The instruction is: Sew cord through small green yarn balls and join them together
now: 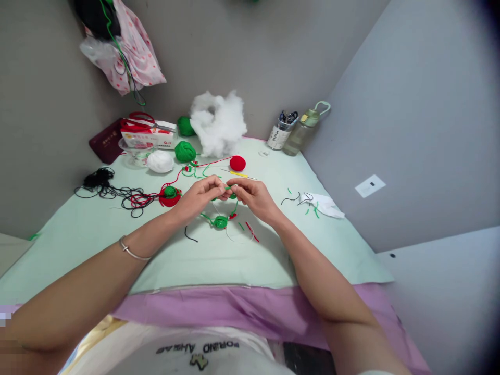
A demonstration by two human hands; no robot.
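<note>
My left hand (pixel 203 194) and my right hand (pixel 254 197) meet above the middle of the table, fingertips almost touching. Both are closed in a pinch on green yarn (pixel 228 188), a short stretch of which shows between them. Part of a small green piece peeks out under the right fingertips; its shape is mostly hidden. Below the hands, a round green crocheted piece (pixel 221 222) rests on the cloth, with a small red bit (pixel 233 215) beside it. Green strands run from this piece up towards both hands.
Behind the hands lie a yellow-handled crochet hook (pixel 239 174), a red yarn ball (pixel 237 163), a green yarn ball (pixel 185 151) and white stuffing (pixel 219 125). Tangled black yarn (pixel 133 197) spreads left. Thread scraps and white fabric (pixel 326 205) lie right, below a water bottle (pixel 302 131).
</note>
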